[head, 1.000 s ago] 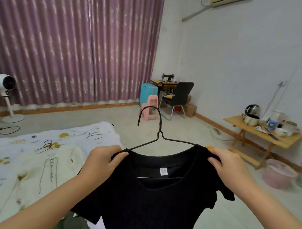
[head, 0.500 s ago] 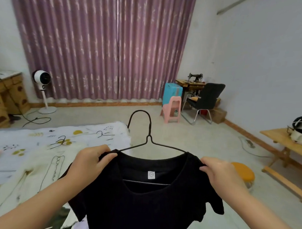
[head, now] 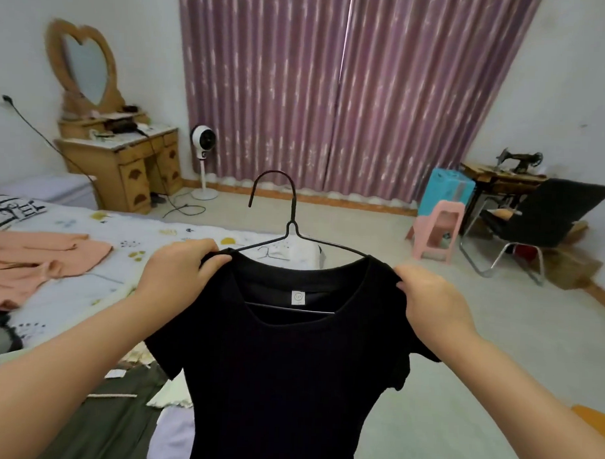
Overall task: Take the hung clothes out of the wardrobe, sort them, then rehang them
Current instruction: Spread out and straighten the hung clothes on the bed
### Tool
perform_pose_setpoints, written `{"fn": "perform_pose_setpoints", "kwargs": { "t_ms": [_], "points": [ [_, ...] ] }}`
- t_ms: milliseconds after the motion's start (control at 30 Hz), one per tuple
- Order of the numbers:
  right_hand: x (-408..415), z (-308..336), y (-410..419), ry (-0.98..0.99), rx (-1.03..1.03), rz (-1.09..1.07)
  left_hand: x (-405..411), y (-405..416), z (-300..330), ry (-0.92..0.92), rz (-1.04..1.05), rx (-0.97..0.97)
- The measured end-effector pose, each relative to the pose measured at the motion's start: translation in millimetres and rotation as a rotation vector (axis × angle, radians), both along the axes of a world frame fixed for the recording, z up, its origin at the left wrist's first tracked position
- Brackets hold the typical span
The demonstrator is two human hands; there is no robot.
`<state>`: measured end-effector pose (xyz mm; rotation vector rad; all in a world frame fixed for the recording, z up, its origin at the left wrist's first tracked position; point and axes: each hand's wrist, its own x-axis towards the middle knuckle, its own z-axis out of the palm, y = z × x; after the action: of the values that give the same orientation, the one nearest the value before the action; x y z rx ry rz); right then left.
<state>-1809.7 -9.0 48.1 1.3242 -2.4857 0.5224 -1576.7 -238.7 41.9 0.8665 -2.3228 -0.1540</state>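
Observation:
A black short-sleeved top (head: 282, 376) hangs in front of me on a black wire hanger (head: 287, 222), whose hook points up and left. My left hand (head: 179, 273) grips the top's left shoulder over the hanger arm. My right hand (head: 432, 302) grips the right shoulder the same way. A peach garment (head: 36, 257) lies spread on the bed (head: 177, 238) at the left. A dark olive garment (head: 113, 415) and a cream one (head: 168, 396) lie lower on the bed, partly hidden by my left arm. No wardrobe is in view.
Purple curtains (head: 333, 93) cover the far wall. A wooden dressing table (head: 125, 168) with a heart mirror and a standing fan (head: 202, 157) are at the back left. A pink stool (head: 438, 234), a black chair (head: 541, 220) and a sewing machine table (head: 502, 174) stand at the right.
My view has swung left: the dressing table and peach garment came into sight, the wooden side table left it. Both hands keep their grip on the black top's shoulders.

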Motion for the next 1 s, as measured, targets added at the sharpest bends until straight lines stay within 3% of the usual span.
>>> {"fn": "perform_pose_setpoints", "kwargs": {
  "t_ms": [633, 833, 1000],
  "points": [
    [-95, 43, -196, 0.122, -0.120, 0.103, -82, -167, 39, 0.053, 0.179, -0.062],
    [-165, 19, -272, 0.076, -0.123, 0.160, -137, -229, 23, -0.012, 0.251, -0.056],
    [-242, -38, -364, -0.028, -0.090, 0.217, -205, -300, -27, -0.081, 0.354, -0.003]
  ]
}}
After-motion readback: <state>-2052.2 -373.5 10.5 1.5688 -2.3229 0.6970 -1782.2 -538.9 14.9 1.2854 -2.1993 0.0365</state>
